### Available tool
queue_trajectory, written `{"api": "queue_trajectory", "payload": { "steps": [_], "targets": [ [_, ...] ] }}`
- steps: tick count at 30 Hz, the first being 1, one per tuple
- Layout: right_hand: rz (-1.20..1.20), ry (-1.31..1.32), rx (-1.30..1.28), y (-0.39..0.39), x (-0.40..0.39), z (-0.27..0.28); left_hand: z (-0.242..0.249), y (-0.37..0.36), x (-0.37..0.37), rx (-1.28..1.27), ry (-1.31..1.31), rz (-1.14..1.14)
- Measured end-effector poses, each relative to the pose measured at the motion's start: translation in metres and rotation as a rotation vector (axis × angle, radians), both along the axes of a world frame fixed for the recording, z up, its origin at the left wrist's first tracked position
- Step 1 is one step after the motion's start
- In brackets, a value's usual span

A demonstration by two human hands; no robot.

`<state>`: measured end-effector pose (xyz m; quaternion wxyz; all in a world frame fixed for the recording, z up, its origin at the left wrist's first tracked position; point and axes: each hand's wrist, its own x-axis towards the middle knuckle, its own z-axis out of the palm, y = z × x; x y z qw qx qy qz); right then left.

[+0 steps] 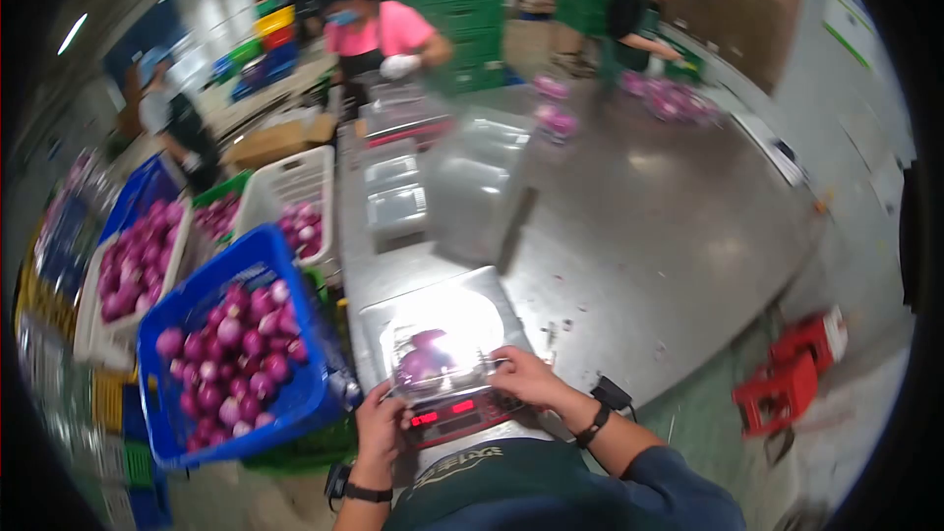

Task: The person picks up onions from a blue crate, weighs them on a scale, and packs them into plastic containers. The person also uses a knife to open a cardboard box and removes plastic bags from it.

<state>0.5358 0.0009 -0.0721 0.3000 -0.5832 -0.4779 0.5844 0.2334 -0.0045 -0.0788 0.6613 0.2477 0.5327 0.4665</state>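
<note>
A clear plastic tray [462, 382] with several peeled red onions [425, 362] rests on the steel platform of a digital scale [497, 300]. My left hand [381, 422] is closed at the tray's near left corner, fingertips pinching its edge. On the right side, my right hand [525, 379] grips the tray's rim between thumb and fingers. Bright glare covers part of the tray and platform. Red digits glow on the scale's front panel, just below the tray.
To my left, a blue crate [157, 388] of red onions stands before white crates [320, 177]. Stacked clear trays [477, 172] stand beyond the scale on the steel table [669, 236]. Packed onions [674, 101] lie farther back. Several co-workers [379, 34] are around. Red equipment [787, 383] sits at right.
</note>
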Motion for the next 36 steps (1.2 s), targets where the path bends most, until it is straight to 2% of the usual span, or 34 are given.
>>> {"api": "queue_trajectory", "payload": {
  "steps": [1, 3, 7, 11, 12, 13, 15, 16, 18, 19, 21, 22, 25, 27, 29, 31, 33, 34, 36],
  "targets": [
    [-0.065, -0.001, -0.001, -0.004, 0.006, -0.005, -0.005, 0.002, 0.0, -0.008, -0.026, -0.002],
    [-0.071, 0.187, 0.051, -0.006, 0.018, -0.017, -0.006, 0.009, 0.004, -0.001, -0.003, -0.043],
    [-0.209, 0.081, -0.048, -0.008, 0.049, -0.009, -0.003, 0.022, 0.03, -0.029, 0.0, -0.124],
    [-0.202, 0.143, 0.039, -0.006, 0.06, 0.007, 0.005, 0.034, 0.071, -0.058, 0.096, -0.299],
    [-0.279, -0.015, -0.007, -0.005, 0.066, -0.013, 0.001, 0.037, 0.08, -0.039, 0.103, -0.326],
    [-0.275, -0.016, -0.003, -0.005, 0.073, -0.026, 0.002, 0.038, 0.089, -0.035, 0.102, -0.322],
    [-0.295, 0.248, -0.052, -0.002, 0.089, -0.041, 0.01, 0.04, 0.108, -0.053, 0.115, -0.38],
    [-0.306, 0.239, 0.067, -0.003, 0.095, -0.045, 0.001, 0.041, 0.111, -0.019, 0.126, -0.385],
    [-0.366, 0.365, -0.098, -0.003, 0.113, -0.056, 0.007, 0.041, 0.119, 0.037, 0.147, -0.445],
    [-0.516, 0.4, -0.057, -0.002, 0.111, -0.034, 0.011, 0.042, 0.122, 0.06, 0.169, -0.443],
    [-0.345, 0.555, -0.125, 0.005, 0.151, -0.047, 0.021, 0.042, 0.113, 0.085, 0.235, -0.403],
    [-0.438, 0.573, -0.186, 0.011, 0.168, -0.053, 0.027, 0.041, 0.106, 0.101, 0.301, -0.415],
    [-0.612, 0.525, -0.308, 0.048, 0.237, -0.08, 0.057, 0.035, 0.073, 0.185, 0.457, -0.224],
    [-0.72, 0.55, -0.204, 0.096, 0.283, -0.084, 0.069, 0.029, 0.041, 0.287, 0.447, -0.047],
    [-0.982, 0.475, 0.011, 0.153, 0.323, -0.084, 0.081, 0.026, 0.007, 0.36, 0.59, 0.144],
    [-0.93, 0.304, 0.074, 0.2, 0.384, -0.087, 0.097, 0.022, -0.028, 0.458, 0.689, 0.358],
    [-1.038, -0.18, 0.249, 0.245, 0.365, -0.059, 0.1, 0.014, -0.074, 0.471, 0.964, 0.52],
    [-1.018, -0.176, 0.251, 0.262, 0.35, -0.044, 0.094, 0.008, -0.105, 0.468, 1.124, 0.556],
    [-0.714, -0.333, 0.529, 0.287, 0.314, -0.015, 0.081, -0.004, -0.159, 0.411, 1.48, 0.59]
  ]
}}
